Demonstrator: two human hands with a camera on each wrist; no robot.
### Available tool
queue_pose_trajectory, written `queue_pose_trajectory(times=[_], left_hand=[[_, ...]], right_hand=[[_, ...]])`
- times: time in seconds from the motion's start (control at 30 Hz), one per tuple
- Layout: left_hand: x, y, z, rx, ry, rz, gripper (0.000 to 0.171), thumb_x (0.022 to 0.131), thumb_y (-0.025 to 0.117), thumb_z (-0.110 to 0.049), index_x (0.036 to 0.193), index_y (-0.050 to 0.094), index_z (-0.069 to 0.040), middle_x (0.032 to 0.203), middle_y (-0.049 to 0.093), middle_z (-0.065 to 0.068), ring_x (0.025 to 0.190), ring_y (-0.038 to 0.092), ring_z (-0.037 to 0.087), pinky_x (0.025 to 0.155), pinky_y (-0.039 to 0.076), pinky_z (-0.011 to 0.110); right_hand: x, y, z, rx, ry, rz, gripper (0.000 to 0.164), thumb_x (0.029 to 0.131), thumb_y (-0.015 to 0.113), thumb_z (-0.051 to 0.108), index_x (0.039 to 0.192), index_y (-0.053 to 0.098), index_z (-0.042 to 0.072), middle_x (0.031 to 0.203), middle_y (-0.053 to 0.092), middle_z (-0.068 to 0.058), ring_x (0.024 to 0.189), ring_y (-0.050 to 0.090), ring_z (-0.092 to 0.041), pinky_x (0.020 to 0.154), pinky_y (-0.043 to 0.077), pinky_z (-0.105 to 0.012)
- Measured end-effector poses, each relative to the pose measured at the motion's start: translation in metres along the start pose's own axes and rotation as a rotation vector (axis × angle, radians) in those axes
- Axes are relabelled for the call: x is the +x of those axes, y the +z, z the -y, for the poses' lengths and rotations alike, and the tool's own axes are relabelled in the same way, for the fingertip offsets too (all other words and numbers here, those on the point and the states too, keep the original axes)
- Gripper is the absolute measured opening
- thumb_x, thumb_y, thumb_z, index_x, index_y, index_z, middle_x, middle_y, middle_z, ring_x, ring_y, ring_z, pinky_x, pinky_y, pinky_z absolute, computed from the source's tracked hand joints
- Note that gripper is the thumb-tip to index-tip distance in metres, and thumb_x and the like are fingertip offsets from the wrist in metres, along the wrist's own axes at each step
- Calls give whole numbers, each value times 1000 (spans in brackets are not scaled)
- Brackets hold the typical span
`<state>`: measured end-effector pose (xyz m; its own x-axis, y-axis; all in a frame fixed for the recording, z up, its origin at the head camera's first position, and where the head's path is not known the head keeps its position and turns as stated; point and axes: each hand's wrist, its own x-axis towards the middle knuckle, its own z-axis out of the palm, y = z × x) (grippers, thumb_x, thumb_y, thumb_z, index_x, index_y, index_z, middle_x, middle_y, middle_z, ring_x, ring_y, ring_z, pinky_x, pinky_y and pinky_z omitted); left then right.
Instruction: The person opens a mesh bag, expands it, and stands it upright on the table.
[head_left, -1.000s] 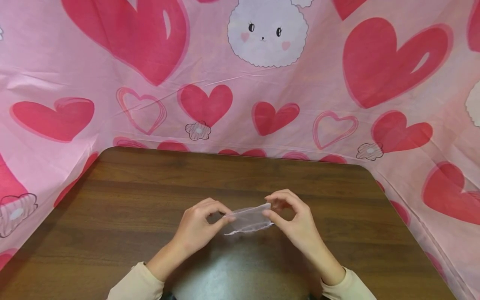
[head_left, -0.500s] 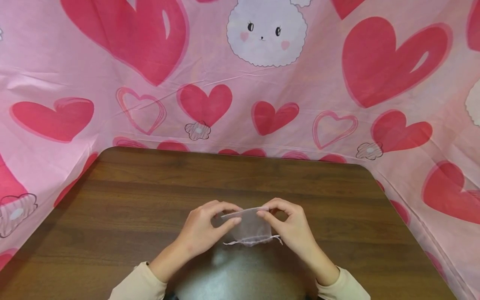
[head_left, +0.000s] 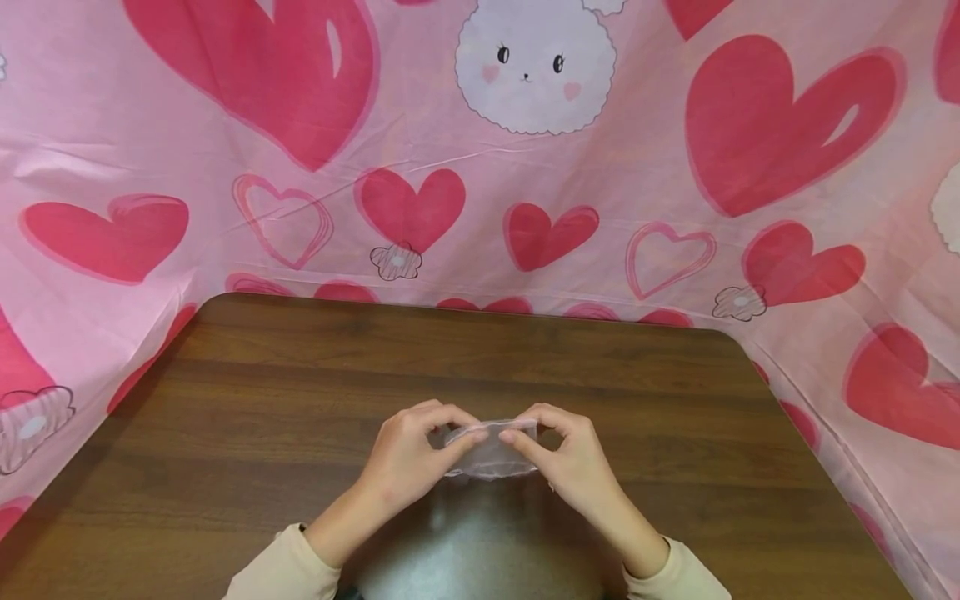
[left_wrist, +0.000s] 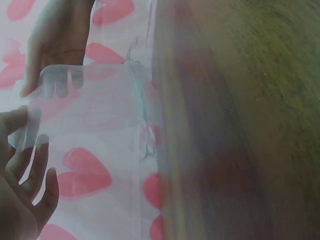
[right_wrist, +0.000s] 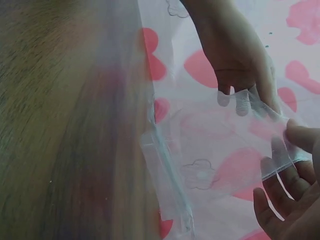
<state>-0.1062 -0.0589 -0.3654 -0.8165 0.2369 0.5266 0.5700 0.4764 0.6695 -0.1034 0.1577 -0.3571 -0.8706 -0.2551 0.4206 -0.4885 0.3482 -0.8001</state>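
Observation:
A sheer white drawstring pouch [head_left: 491,457] is stretched between the two hands above the table. My left hand [head_left: 405,454] pinches its upper edge between thumb and fingers. On the other side, my right hand [head_left: 570,454] pinches the same edge, the two thumbs close together. In the left wrist view the left fingers [left_wrist: 37,165] show through and below the see-through fabric. The gathered drawstring end [left_wrist: 137,95] points away from the hands, its cord ends dangling. The right wrist view shows the pouch flat and thin, with a seam near the right fingers [right_wrist: 287,182].
A dark brown wooden table [head_left: 315,358] with rounded far corners lies beneath the hands. Pink cloth [head_left: 480,183] printed with red hearts hangs behind it and along both sides. Light reflects off the table's near part [head_left: 472,542].
The right hand has moved left and slightly down, closer to the left hand. The pouch's drawstring edge first swung down into view, then rose a little. The left hand has shifted slightly right.

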Motion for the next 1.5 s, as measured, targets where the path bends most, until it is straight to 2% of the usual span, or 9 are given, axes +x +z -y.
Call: queue_pose_trajectory(times=[0.13,0.27,0.43,0.6,0.87,1.03,1.27,1.37,1.5], left_hand=[[-1,-5,-5,14,-54,82,12,84,79,-32,95,74,-32,80,60,-24,72,53,2,64,45,25],[-1,-10,-10,-1,-99,166,15,91,69,-42,104,73,-35,87,63,-25,83,59,3,72,48,30],[3,-14,-14,-11,-111,191,17,93,66,-43,102,76,-32,95,69,-22,88,61,4,76,51,37],[6,-15,-15,6,-130,223,12,88,73,-43,94,78,-33,80,63,-25,77,59,10,71,47,29],[6,-13,-13,16,-123,205,7,87,75,-39,87,77,-32,79,62,-26,76,59,6,69,45,25],[5,-14,-10,0,-144,199,6,89,74,-37,88,77,-32,80,64,-24,78,58,0,71,48,30],[6,-16,-7,-47,-204,117,5,88,76,-32,89,77,-27,82,68,-22,73,59,2,70,50,28],[7,-16,-7,-76,-221,95,5,88,76,-31,89,77,-27,84,70,-22,76,61,2,73,50,28],[7,-14,-10,-128,-216,97,3,88,76,-29,89,77,-26,85,70,-21,79,62,2,76,50,29]], right_hand=[[2,0,1,0,-41,-4,10,83,79,9,86,74,17,79,67,8,74,60,-11,69,49,-28],[3,-1,2,-28,-92,20,16,81,78,0,87,74,14,82,69,7,77,63,-10,70,50,-28],[4,-3,5,-49,-146,63,25,79,76,-10,89,74,13,85,69,5,79,64,-11,71,52,-29],[5,-2,7,-68,-177,95,32,77,72,-15,90,74,14,87,69,8,82,66,-15,77,54,-30],[6,-3,10,-104,-188,70,37,76,70,-18,94,76,14,89,71,8,84,65,-10,74,53,-32],[7,-5,11,-110,-200,-12,28,79,77,-8,97,75,13,91,70,7,80,60,-12,70,49,-27],[5,-9,14,-84,-226,-134,30,77,81,-3,101,73,12,96,71,1,89,62,-15,80,46,-25],[2,-7,14,-69,-192,-134,28,79,80,-3,100,73,14,93,72,1,87,63,-12,79,46,-26],[-3,1,12,-66,-121,-83,21,83,77,2,101,74,14,90,72,3,84,64,-11,77,48,-28]])
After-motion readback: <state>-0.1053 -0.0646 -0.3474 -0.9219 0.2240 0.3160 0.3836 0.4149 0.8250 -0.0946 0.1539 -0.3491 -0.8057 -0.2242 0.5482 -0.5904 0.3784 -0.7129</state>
